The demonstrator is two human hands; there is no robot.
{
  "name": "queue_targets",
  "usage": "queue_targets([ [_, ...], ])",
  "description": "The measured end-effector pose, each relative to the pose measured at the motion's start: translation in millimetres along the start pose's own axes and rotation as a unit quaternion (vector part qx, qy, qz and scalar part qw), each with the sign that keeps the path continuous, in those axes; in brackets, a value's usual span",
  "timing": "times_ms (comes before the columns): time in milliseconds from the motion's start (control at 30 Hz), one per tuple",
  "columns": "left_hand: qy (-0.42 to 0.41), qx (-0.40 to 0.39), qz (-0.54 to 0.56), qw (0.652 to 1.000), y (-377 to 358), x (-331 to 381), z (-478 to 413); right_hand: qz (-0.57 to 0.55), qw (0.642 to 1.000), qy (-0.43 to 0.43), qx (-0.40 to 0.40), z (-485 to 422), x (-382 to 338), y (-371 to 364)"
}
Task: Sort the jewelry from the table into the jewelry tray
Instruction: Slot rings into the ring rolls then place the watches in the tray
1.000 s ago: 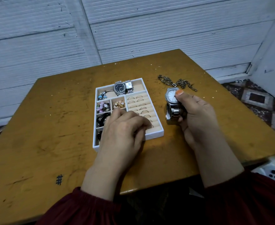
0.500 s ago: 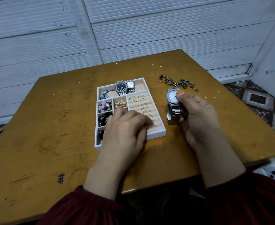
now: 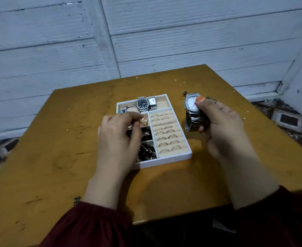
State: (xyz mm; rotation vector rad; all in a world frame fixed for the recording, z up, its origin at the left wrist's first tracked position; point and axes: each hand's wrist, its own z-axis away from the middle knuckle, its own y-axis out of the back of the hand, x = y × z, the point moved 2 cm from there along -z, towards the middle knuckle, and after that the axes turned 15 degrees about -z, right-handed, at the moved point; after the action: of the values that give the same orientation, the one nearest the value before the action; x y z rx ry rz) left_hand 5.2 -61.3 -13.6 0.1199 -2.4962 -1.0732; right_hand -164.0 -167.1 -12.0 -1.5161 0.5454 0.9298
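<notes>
A white jewelry tray lies in the middle of the wooden table. Its right section holds several rings in beige slots. Two watches lie in the far compartment, a dark-faced one and a small rectangular one. Black beads fill the near left compartment. My right hand grips a silver white-faced watch right of the tray, raised off the table, thumb on the dial. My left hand hovers over the tray's left compartments with loosely curled fingers, and I see nothing in them.
A metal chain on the table is mostly hidden behind my right hand. A white panelled wall stands close behind the table's far edge. Patterned floor shows at the right and left of the table.
My left hand has moved from the tray's near ring rows to its left compartments. My right hand has lifted the white-faced watch off the table. The camera has tilted down.
</notes>
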Motion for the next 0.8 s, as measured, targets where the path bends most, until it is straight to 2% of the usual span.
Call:
queue_targets([
  [167, 0.113, -0.002, 0.008, 0.994, -10.3, -35.9, -19.5, -0.001, 1.0, 0.018, -0.009, -10.2, -3.1, -19.3],
  [367, 0.175, -0.012, -0.046, 0.983, -27.6, -68.7, -47.1, -0.001, 0.999, 0.017, -0.036, -31.9, 0.7, -41.4],
  [467, 0.164, -0.033, -0.071, 0.983, -34.4, -81.3, -54.7, -0.009, 0.999, 0.017, -0.028, -47.3, 1.9, -49.1],
  [633, 0.117, -0.166, -0.158, 0.966, -49.4, -94.6, -65.3, -0.015, 0.999, 0.012, -0.045, -72.1, 12.8, -61.5],
  [800, 0.122, -0.238, -0.202, 0.942, -60.6, -107.4, -68.0, -0.009, 0.999, 0.017, -0.049, -91.5, 23.3, -70.4],
])
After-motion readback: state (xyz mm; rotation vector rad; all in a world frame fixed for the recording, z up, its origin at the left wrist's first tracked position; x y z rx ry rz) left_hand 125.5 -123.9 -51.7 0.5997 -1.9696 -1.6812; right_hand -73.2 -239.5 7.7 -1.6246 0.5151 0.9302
